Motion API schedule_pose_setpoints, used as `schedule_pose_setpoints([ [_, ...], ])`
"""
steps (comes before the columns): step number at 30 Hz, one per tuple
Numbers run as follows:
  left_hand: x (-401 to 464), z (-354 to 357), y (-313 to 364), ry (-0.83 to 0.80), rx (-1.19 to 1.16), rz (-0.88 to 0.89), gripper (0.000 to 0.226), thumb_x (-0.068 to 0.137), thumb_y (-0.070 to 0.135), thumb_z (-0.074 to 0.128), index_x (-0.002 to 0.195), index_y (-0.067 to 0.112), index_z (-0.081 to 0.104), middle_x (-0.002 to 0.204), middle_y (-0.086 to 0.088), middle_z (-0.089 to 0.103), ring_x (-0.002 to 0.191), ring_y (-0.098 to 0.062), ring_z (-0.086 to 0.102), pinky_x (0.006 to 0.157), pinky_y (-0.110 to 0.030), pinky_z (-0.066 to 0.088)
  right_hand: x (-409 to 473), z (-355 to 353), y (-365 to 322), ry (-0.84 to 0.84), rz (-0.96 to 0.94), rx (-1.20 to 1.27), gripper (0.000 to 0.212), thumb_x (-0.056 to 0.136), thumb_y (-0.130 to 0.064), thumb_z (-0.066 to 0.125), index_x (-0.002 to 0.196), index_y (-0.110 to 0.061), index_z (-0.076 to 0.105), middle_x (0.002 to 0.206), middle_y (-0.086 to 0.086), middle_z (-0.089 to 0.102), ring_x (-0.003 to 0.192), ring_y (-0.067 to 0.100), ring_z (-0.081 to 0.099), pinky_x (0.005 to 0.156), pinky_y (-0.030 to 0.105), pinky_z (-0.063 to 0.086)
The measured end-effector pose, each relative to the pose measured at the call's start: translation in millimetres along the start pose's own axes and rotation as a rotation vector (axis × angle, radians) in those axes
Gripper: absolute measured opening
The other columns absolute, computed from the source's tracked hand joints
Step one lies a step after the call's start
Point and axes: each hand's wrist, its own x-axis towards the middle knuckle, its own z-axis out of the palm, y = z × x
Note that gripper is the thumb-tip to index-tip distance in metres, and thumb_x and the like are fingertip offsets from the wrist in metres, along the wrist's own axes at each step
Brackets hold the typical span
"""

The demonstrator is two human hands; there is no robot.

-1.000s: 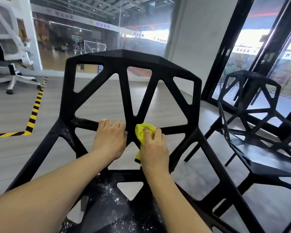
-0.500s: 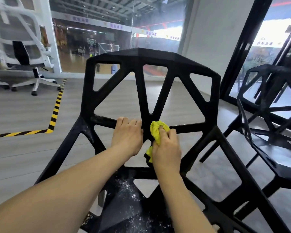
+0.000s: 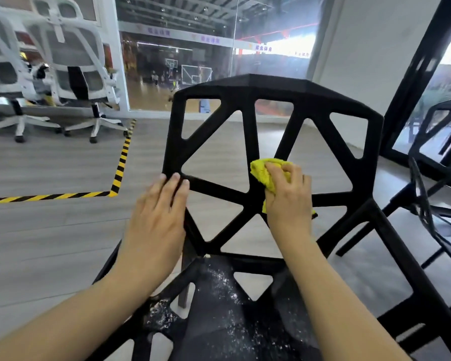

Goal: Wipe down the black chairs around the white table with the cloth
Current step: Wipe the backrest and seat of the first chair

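Both hands shifted: left hand [image 3: 156, 217] leftward, cloth [image 3: 264, 171] higher.

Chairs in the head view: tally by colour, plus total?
Black chairs: 2, the near chair that the right hand wipes with the yellow cloth while the left hand rests on it, and another chair at the right edge.
White office chairs: 2, one by the glass, one left of it.
Total: 4
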Motion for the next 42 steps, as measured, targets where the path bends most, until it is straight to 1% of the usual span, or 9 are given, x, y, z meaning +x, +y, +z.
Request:
schedule_pose_setpoints([
  [4, -13, 1, -20, -0.064, -0.06, -0.19, 0.073, 0.082, 0.003, 0.068, 0.147, -0.003, 0.035, 0.14, -0.023, 0.049, 0.128, -0.04, 0.047, 0.098, -0.053, 0.048, -30, 24, -11, -0.056, -0.031, -0.058, 0.06, 0.071, -0.006, 0.082, 0.127, -0.017, 0.065, 0.113, 0.013, 0.06, 0.086, 0.033, 0.053, 0.071, 0.042, 0.053],
  [7, -18, 0, -17, -0.021, -0.173, -0.262, 0.055, 0.095, 0.012, 0.054, 0.147, 0.006, 0.037, 0.129, -0.012, 0.056, 0.113, -0.031, 0.053, 0.084, -0.045, 0.051, -51, 27, -10, -0.104, -0.099, -0.058, 0.058, 0.069, -0.009, 0.084, 0.124, -0.017, 0.067, 0.102, 0.012, 0.059, 0.081, 0.031, 0.054, 0.058, 0.04, 0.052],
  [12, -15, -4, -17, 0.01, -0.394, -0.459, 0.048, 0.1, 0.004, 0.038, 0.141, 0.027, 0.044, 0.118, -0.001, 0.06, 0.102, -0.027, 0.055, 0.079, -0.041, 0.046, -34, 34, -36, -0.105, 0.167, 0.075, 0.046, 0.079, -0.009, 0.076, 0.123, -0.016, 0.065, 0.104, 0.013, 0.055, 0.092, 0.034, 0.055, 0.06, 0.042, 0.054],
  [17, -15, -9, -11, 0.01, -0.397, -0.477, 0.051, 0.1, 0.006, 0.037, 0.145, 0.03, 0.042, 0.107, 0.0, 0.062, 0.089, -0.027, 0.055, 0.073, -0.043, 0.047, -38, 36, -84, -0.081, 0.142, 0.25, 0.039, 0.081, -0.011, 0.073, 0.119, -0.01, 0.066, 0.1, 0.014, 0.054, 0.086, 0.034, 0.055, 0.068, 0.045, 0.054],
  [23, -16, -9, -14, -0.011, -0.316, -0.442, 0.05, 0.097, 0.008, 0.041, 0.144, 0.022, 0.045, 0.106, -0.006, 0.064, 0.09, -0.036, 0.062, 0.065, -0.041, 0.041, -20, 50, -161, -0.003, -0.216, 0.278, 0.045, 0.08, -0.008, 0.072, 0.123, -0.018, 0.067, 0.104, 0.012, 0.059, 0.086, 0.03, 0.057, 0.068, 0.039, 0.053],
  [27, -15, -8, -22, -0.036, -0.306, -0.404, 0.051, 0.094, 0.006, 0.043, 0.143, 0.018, 0.048, 0.105, -0.01, 0.066, 0.085, -0.04, 0.061, 0.064, -0.046, 0.047, -15, 53, -138, -0.031, -0.318, 0.131, 0.053, 0.076, -0.006, 0.071, 0.126, -0.022, 0.064, 0.111, 0.011, 0.058, 0.088, 0.03, 0.054, 0.069, 0.041, 0.051],
  [33, -10, -1, -35, -0.039, -0.339, -0.386, 0.051, 0.096, 0.004, 0.045, 0.146, 0.015, 0.047, 0.121, -0.007, 0.066, 0.099, -0.037, 0.063, 0.076, -0.05, 0.053, -46, 40, -29, -0.063, -0.029, 0.009, 0.059, 0.07, -0.002, 0.081, 0.125, -0.017, 0.068, 0.107, 0.014, 0.056, 0.089, 0.034, 0.051, 0.058, 0.045, 0.056],
  [36, -10, -1, -32, -0.041, -0.326, -0.391, 0.051, 0.096, 0.004, 0.045, 0.146, 0.016, 0.046, 0.123, -0.006, 0.066, 0.102, -0.036, 0.063, 0.078, -0.049, 0.053, -38, 49, -61, -0.025, 0.08, 0.093, 0.053, 0.069, -0.002, 0.081, 0.12, -0.012, 0.069, 0.103, 0.017, 0.055, 0.086, 0.037, 0.053, 0.058, 0.044, 0.054],
  [42, -8, -5, -36, -0.034, -0.366, -0.375, 0.05, 0.094, 0.008, 0.039, 0.141, 0.023, 0.048, 0.112, -0.004, 0.068, 0.096, -0.036, 0.063, 0.071, -0.047, 0.051, -13, 62, -176, -0.027, -0.146, 0.239, 0.045, 0.079, -0.008, 0.07, 0.124, -0.013, 0.066, 0.108, 0.015, 0.059, 0.091, 0.032, 0.056, 0.07, 0.039, 0.054],
])
